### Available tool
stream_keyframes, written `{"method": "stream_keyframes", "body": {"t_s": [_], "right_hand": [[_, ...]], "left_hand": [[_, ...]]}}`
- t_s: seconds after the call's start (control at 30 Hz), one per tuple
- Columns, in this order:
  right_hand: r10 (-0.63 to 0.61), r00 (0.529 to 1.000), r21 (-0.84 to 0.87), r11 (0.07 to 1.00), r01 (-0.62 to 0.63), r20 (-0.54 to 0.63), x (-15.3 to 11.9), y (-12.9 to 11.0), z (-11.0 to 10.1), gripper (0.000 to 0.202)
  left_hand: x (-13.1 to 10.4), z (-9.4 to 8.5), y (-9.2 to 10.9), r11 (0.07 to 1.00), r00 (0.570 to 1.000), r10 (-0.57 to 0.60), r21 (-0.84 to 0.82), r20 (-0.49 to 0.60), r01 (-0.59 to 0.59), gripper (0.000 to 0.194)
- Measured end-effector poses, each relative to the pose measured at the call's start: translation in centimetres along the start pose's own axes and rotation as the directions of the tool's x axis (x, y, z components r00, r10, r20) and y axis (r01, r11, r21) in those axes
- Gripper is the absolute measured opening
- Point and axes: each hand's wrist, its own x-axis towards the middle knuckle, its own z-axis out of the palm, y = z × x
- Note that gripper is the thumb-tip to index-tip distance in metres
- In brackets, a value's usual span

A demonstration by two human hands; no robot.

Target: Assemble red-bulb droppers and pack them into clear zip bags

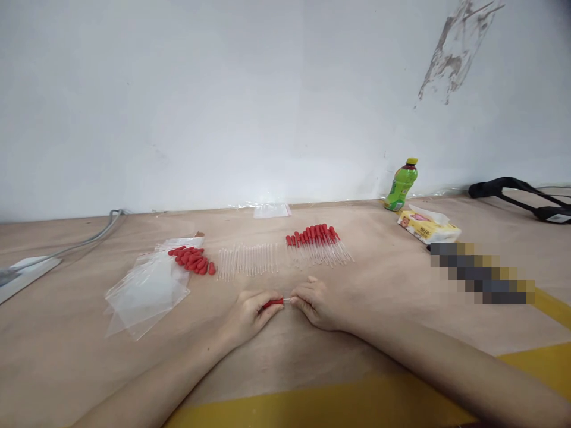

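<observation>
My left hand (254, 310) pinches a red rubber dropper bulb (273, 302) with its open end facing right. From the right, my right hand (314, 303) grips a thin clear dropper tube (286, 299), whose visible end meets the bulb; how deep it sits inside I cannot tell. Beyond my hands lies a row of bare clear tubes (247, 260). Loose red bulbs (191, 260) are heaped to its left, partly on clear plastic bags (149, 291). On the row's right lie several droppers with red bulbs fitted (319, 241).
Along the wall are a flat plastic bag (271, 210), a green bottle (401, 185) and a black frame-like object (521, 196). A tissue pack (429, 226) sits at right beside a pixelated item (482, 273). A grey cable (96, 236) runs at left. Yellow tape (312, 407) crosses the front.
</observation>
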Motion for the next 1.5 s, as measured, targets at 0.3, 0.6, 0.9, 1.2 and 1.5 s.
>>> {"method": "stream_keyframes", "body": {"t_s": [0.3, 0.6, 0.9, 1.2, 1.5], "right_hand": [[0.442, 0.897, 0.099, 0.891, -0.442, 0.024, 2.6, 1.9, -2.8, 0.021], [0.816, 0.533, -0.051, 0.537, -0.842, -0.222, 6.7, 6.9, -1.8, 0.027], [0.692, 0.683, -0.142, 0.671, -0.728, -0.231, 6.7, 6.0, -0.8, 0.03], [0.76, 0.65, -0.34, 0.61, -0.716, -0.005, 10.8, 4.2, 1.3, 0.018], [0.674, 0.736, -0.349, 0.677, -0.648, -0.058, 9.0, 2.4, -0.4, 0.024]], "left_hand": [[-0.3, -1.4, -2.2, 0.977, 0.973, -0.189, 0.07, -0.129, 0.2, 0.033], [-0.3, -2.0, -2.4, 0.975, 0.975, -0.22, 0.03, 0.027, 0.219, 0.021], [-0.3, -2.0, -2.5, 0.978, 0.977, -0.208, 0.016, 0.036, 0.208, 0.019], [-0.3, -2.2, -2.5, 0.977, 0.981, -0.191, 0.096, 0.028, 0.188, 0.018], [-0.9, -7.4, -7.4, 0.575, 0.897, -0.265, 0.689, -0.355, 0.442, 0.026]]}}
